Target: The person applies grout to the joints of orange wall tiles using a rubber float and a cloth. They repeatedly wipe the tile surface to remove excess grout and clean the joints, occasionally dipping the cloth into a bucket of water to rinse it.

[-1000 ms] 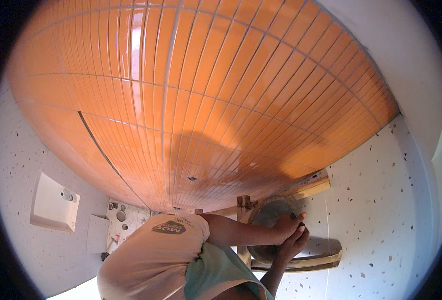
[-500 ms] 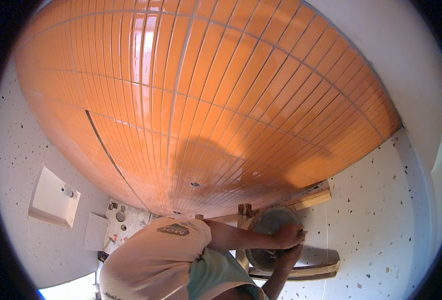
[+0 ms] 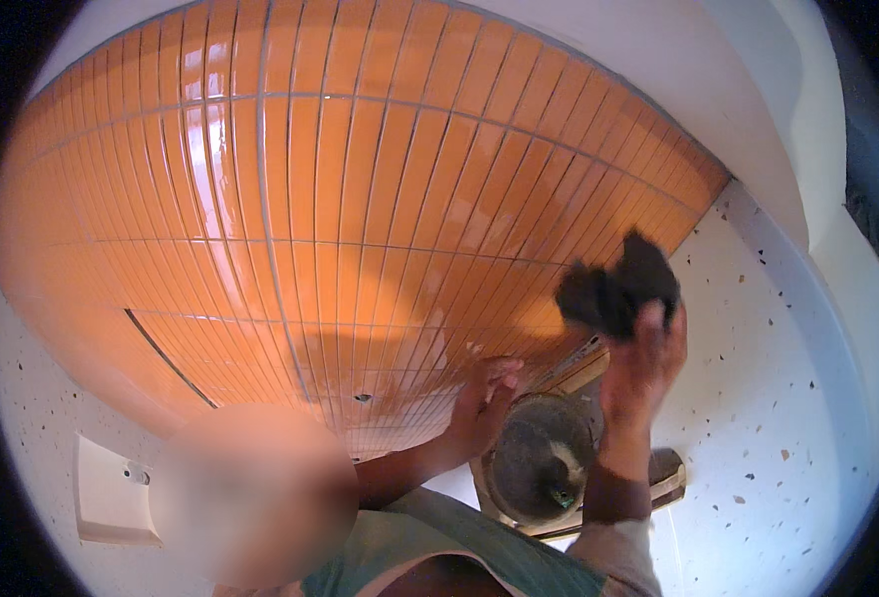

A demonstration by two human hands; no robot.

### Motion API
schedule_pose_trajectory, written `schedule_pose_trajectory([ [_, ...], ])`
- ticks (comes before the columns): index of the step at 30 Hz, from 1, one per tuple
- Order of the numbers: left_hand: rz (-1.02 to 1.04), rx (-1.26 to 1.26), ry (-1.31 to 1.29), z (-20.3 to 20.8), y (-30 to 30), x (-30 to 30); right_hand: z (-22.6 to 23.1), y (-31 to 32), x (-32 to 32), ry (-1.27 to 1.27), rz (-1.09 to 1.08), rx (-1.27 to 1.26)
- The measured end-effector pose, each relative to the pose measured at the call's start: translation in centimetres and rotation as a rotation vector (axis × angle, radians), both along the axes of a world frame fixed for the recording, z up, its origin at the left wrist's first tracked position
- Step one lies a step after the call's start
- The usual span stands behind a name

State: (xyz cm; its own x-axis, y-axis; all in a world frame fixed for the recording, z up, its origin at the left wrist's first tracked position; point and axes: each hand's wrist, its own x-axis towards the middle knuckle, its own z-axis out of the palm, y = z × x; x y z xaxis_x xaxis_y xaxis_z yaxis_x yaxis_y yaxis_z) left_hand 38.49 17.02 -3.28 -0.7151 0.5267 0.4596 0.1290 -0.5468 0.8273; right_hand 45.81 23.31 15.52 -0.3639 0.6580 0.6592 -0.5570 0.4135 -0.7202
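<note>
A dark, bunched rag [image 3: 623,289], smeared by motion, is in my right hand [image 3: 648,363]. It is raised in front of the orange tiled wall [image 3: 380,189], close to the corner with the speckled white wall. I cannot tell whether the rag touches the tiles. Lower and to the left, my left hand [image 3: 484,403] holds nothing, its fingers apart, beside a round grey bucket [image 3: 519,443]. A pale patch and a small greenish bit show inside the bucket; what they are is unclear.
Wooden boards [image 3: 670,480] lie around the bucket. The speckled white wall [image 3: 748,408] rises on the right. A pale recessed box [image 3: 111,507] with a small fitting is at the lower left. A small dark hole [image 3: 362,398] pierces the tiles, and a narrow dark slot [image 3: 171,358] runs through them.
My hands were together over the bucket and have parted. The right has risen toward the tiles with the rag; the left has moved up and left, off the bucket. The view has shifted.
</note>
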Motion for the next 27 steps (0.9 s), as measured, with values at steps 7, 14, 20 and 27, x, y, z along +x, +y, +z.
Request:
schedule_pose_trajectory([
  [7, 0.315, -0.092, 0.293, -1.3, -6.8, -5.0, 6.0, -0.7, -16.0, 0.001, -0.711, 1.33],
  [14, 0.637, -0.11, -0.074, -7.0, -13.8, -9.7, -12.1, -1.6, -19.4, -0.043, -0.625, 1.616],
  [20, 0.784, 0.071, 0.197, -3.5, -12.6, -9.6, -0.9, -1.8, -20.3, 0.057, -0.518, 1.47],
  [27, 0.988, 0.336, 0.618, 5.0, -11.3, -10.2, -5.7, -5.5, -21.2, -0.2, -0.511, 1.653],
])
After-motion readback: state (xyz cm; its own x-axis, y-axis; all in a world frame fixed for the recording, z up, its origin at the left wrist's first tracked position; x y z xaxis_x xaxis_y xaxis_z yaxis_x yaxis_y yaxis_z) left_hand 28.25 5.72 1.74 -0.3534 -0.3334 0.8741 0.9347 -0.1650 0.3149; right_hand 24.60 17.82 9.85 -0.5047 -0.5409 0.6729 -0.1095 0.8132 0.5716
